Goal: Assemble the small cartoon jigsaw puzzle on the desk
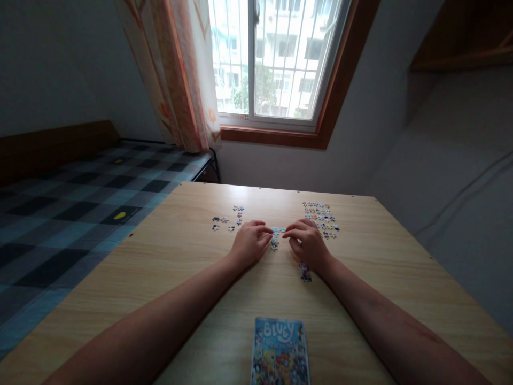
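Observation:
A small joined group of jigsaw pieces [274, 243] lies on the wooden table between my hands, with light blue along its top. My left hand [252, 241] reaches it from the left, fingers together and curled, the tips at its edge. From the right comes my right hand [309, 243], its bent fingers closing on the top right end of the group; the fingertips partly hide the pieces there. Another joined strip of jigsaw pieces [305, 271] rests just below my right wrist.
Rows of loose puzzle pieces [320, 210] lie beyond my right hand. More scattered pieces [239, 215] are at the back left. A "Bluey" puzzle box [280, 350] lies near me between my forearms. Left of the table [192, 235] is a checked bed [92, 214].

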`<state>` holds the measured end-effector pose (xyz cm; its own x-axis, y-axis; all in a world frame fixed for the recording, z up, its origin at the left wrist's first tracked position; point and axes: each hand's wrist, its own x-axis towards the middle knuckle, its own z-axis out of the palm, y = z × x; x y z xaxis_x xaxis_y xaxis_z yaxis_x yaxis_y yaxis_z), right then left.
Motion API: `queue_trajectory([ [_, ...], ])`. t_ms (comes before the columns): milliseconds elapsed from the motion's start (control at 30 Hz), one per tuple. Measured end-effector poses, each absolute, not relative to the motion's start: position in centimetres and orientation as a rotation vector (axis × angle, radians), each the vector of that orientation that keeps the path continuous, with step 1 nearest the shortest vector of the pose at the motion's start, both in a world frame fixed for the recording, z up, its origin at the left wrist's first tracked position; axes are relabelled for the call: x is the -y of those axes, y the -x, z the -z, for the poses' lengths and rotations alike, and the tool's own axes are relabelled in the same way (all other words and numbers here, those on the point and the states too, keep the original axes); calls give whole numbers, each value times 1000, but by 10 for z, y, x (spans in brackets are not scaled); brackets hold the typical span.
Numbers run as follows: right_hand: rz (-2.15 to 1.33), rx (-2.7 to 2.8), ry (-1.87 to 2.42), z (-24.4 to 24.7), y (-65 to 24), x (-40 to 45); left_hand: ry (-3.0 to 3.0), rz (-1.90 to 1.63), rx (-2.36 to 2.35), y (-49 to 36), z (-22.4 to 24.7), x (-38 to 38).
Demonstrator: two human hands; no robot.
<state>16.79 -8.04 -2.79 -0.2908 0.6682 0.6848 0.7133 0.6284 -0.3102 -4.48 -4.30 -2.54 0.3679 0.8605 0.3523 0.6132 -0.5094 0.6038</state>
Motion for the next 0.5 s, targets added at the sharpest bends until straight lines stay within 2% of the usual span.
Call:
queue_trajectory([
  [500, 83, 1968, 1177, 28, -174, 83, -2260, -963, -1318, 41, 25, 43],
])
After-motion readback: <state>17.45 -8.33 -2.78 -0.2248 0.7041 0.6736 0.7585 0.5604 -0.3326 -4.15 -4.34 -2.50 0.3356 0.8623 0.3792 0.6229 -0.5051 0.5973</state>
